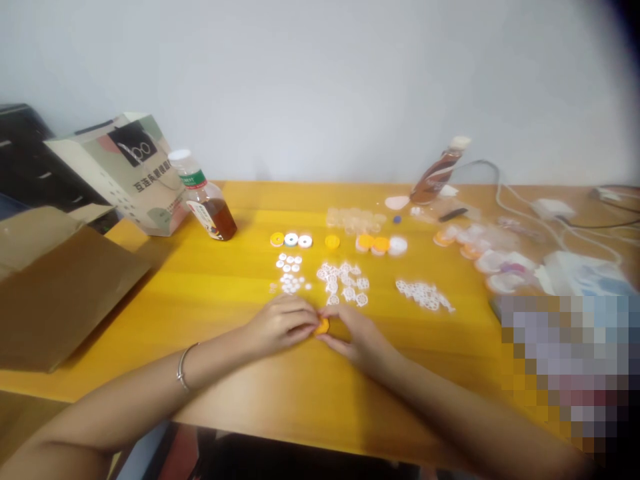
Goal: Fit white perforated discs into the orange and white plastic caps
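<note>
Near the middle of the table's front half, my left hand (281,325) and my right hand (361,339) meet around a small orange round piece (323,327). The fingertips of both are closed on it from either side, and they cover part of it. Just beyond lie white wheel-shaped parts (345,279) and small white discs (291,283). A row behind them has white rings (297,241), a yellow disc (332,242) and orange-topped round pieces (373,244). To the right is a pile of white wheel-shaped parts (424,295).
Translucent round pieces (355,219) lie at the back. A tea bottle (210,207), a paper bag (150,180) and an open cardboard box (65,287) stand left. On the right are a tilted brown bottle (440,172), cables, a white adapter (553,209) and bagged parts (505,263).
</note>
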`<state>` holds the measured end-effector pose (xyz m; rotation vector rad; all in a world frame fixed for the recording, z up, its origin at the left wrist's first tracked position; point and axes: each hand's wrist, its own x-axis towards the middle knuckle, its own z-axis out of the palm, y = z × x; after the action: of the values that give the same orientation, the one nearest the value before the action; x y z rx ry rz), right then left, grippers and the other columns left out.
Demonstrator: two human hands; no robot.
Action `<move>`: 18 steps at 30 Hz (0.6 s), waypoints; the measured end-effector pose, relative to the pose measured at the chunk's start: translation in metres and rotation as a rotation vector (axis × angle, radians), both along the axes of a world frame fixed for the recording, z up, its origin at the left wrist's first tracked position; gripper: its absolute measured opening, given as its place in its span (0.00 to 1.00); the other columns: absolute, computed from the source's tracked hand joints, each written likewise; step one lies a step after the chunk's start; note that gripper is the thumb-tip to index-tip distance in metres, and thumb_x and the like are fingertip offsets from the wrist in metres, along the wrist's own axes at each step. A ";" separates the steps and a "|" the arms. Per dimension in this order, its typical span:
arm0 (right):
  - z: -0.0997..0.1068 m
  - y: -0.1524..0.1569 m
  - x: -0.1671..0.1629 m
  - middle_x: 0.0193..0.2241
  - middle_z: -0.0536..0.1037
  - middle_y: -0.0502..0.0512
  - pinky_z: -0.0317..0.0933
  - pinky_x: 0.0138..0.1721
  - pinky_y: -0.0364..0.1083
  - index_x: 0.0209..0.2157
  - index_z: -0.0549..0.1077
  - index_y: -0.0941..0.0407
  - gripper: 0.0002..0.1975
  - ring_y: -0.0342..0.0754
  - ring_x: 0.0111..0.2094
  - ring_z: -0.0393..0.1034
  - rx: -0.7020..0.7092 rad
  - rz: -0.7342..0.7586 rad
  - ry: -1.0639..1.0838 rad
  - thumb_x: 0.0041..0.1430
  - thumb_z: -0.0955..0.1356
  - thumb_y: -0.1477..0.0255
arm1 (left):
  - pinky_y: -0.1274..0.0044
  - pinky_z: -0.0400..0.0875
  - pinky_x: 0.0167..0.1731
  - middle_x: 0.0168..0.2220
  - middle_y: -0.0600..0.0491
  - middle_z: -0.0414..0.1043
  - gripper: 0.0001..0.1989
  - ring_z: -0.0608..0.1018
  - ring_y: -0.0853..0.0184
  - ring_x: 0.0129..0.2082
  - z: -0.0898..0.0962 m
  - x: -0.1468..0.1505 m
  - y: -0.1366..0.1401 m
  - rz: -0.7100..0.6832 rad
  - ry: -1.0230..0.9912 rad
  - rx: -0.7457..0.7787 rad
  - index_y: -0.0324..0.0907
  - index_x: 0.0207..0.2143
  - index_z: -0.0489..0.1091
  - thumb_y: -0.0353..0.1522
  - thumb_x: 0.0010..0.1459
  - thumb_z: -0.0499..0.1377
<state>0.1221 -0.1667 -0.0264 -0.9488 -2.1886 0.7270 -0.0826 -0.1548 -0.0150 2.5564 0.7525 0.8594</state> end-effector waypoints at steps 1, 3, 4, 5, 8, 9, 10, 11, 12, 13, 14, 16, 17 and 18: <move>0.000 0.000 0.000 0.36 0.74 0.54 0.65 0.40 0.47 0.41 0.64 0.53 0.13 0.47 0.38 0.70 -0.002 0.000 0.007 0.52 0.66 0.74 | 0.75 0.69 0.36 0.35 0.48 0.73 0.08 0.74 0.69 0.35 0.001 -0.001 -0.001 0.009 -0.003 -0.012 0.40 0.38 0.70 0.29 0.57 0.53; 0.001 0.001 0.001 0.36 0.74 0.54 0.65 0.40 0.47 0.41 0.64 0.53 0.13 0.47 0.37 0.70 -0.010 0.002 0.011 0.52 0.66 0.73 | 0.75 0.70 0.37 0.36 0.47 0.73 0.10 0.74 0.68 0.36 0.004 -0.004 -0.004 0.033 0.002 -0.026 0.39 0.40 0.70 0.29 0.57 0.53; 0.001 0.001 0.002 0.36 0.74 0.55 0.65 0.40 0.47 0.41 0.64 0.53 0.12 0.47 0.37 0.70 -0.014 0.003 0.007 0.53 0.66 0.73 | 0.74 0.70 0.37 0.37 0.46 0.73 0.10 0.74 0.68 0.37 0.004 -0.005 -0.006 0.042 0.009 -0.028 0.39 0.41 0.69 0.28 0.57 0.53; 0.001 0.001 0.002 0.36 0.74 0.55 0.65 0.40 0.47 0.40 0.64 0.53 0.11 0.47 0.37 0.70 -0.015 0.005 0.000 0.53 0.66 0.72 | 0.74 0.70 0.38 0.38 0.46 0.73 0.11 0.74 0.67 0.38 0.004 -0.006 -0.008 0.050 0.018 -0.027 0.39 0.42 0.69 0.28 0.57 0.53; 0.001 0.002 0.003 0.37 0.74 0.55 0.65 0.41 0.47 0.40 0.65 0.52 0.09 0.47 0.38 0.70 0.005 0.018 -0.015 0.55 0.65 0.71 | 0.72 0.70 0.40 0.41 0.46 0.72 0.14 0.74 0.66 0.41 0.002 -0.009 -0.013 0.064 0.048 -0.011 0.40 0.46 0.67 0.27 0.56 0.53; 0.001 0.002 0.004 0.37 0.74 0.55 0.65 0.41 0.47 0.40 0.65 0.52 0.09 0.47 0.38 0.70 0.018 0.022 -0.013 0.55 0.65 0.71 | 0.72 0.70 0.41 0.42 0.46 0.72 0.15 0.74 0.66 0.41 0.001 -0.009 -0.014 0.066 0.056 -0.004 0.40 0.47 0.67 0.27 0.56 0.53; 0.000 0.002 0.004 0.38 0.74 0.55 0.65 0.42 0.47 0.40 0.66 0.52 0.09 0.47 0.39 0.70 0.028 0.026 -0.009 0.55 0.65 0.71 | 0.72 0.70 0.41 0.43 0.46 0.72 0.16 0.74 0.66 0.42 0.000 -0.010 -0.014 0.067 0.064 0.005 0.40 0.48 0.66 0.27 0.56 0.53; 0.000 0.002 0.004 0.38 0.74 0.55 0.65 0.42 0.47 0.40 0.66 0.52 0.10 0.47 0.39 0.70 0.036 0.030 -0.004 0.55 0.65 0.71 | 0.72 0.70 0.41 0.43 0.47 0.72 0.16 0.74 0.66 0.42 -0.002 -0.011 -0.014 0.066 0.074 0.015 0.41 0.48 0.66 0.27 0.56 0.53; -0.001 0.002 0.004 0.38 0.74 0.56 0.65 0.42 0.48 0.40 0.66 0.52 0.10 0.47 0.39 0.70 0.040 0.033 0.000 0.55 0.65 0.71 | 0.72 0.70 0.41 0.43 0.47 0.72 0.16 0.74 0.66 0.42 -0.002 -0.011 -0.014 0.063 0.085 0.026 0.41 0.49 0.66 0.27 0.56 0.53; -0.002 0.002 0.004 0.38 0.74 0.56 0.65 0.42 0.48 0.40 0.66 0.52 0.10 0.48 0.40 0.70 0.040 0.036 0.000 0.55 0.65 0.71 | 0.72 0.70 0.41 0.43 0.48 0.72 0.16 0.74 0.66 0.42 -0.003 -0.011 -0.014 0.061 0.095 0.039 0.42 0.49 0.66 0.28 0.56 0.54; -0.002 0.002 0.004 0.39 0.74 0.56 0.65 0.42 0.48 0.40 0.67 0.51 0.09 0.48 0.40 0.70 0.038 0.039 -0.001 0.55 0.65 0.71 | 0.72 0.70 0.41 0.44 0.48 0.72 0.16 0.74 0.66 0.42 -0.003 -0.012 -0.014 0.060 0.105 0.052 0.42 0.48 0.66 0.28 0.56 0.54; -0.002 0.002 0.004 0.39 0.74 0.55 0.65 0.42 0.48 0.39 0.68 0.51 0.08 0.47 0.40 0.70 0.040 0.044 -0.004 0.56 0.65 0.71 | 0.72 0.69 0.41 0.44 0.49 0.71 0.16 0.74 0.67 0.42 -0.002 -0.012 -0.014 0.063 0.129 0.078 0.43 0.48 0.66 0.28 0.56 0.54; -0.003 0.002 0.004 0.39 0.74 0.55 0.65 0.42 0.47 0.39 0.68 0.51 0.07 0.47 0.40 0.70 0.044 0.046 -0.004 0.56 0.65 0.71 | 0.72 0.69 0.41 0.45 0.49 0.71 0.16 0.74 0.67 0.42 -0.001 -0.012 -0.014 0.065 0.142 0.089 0.43 0.48 0.66 0.28 0.56 0.53; -0.003 0.002 0.004 0.39 0.74 0.55 0.65 0.42 0.46 0.38 0.68 0.52 0.07 0.47 0.40 0.70 0.050 0.049 -0.003 0.56 0.65 0.71 | 0.72 0.69 0.41 0.45 0.49 0.71 0.16 0.73 0.67 0.42 0.000 -0.011 -0.014 0.069 0.157 0.099 0.43 0.48 0.66 0.28 0.56 0.53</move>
<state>0.1261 -0.1648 -0.0289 -0.8749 -2.2290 0.6907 -0.0940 -0.1692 -0.0151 2.7244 0.8691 0.7401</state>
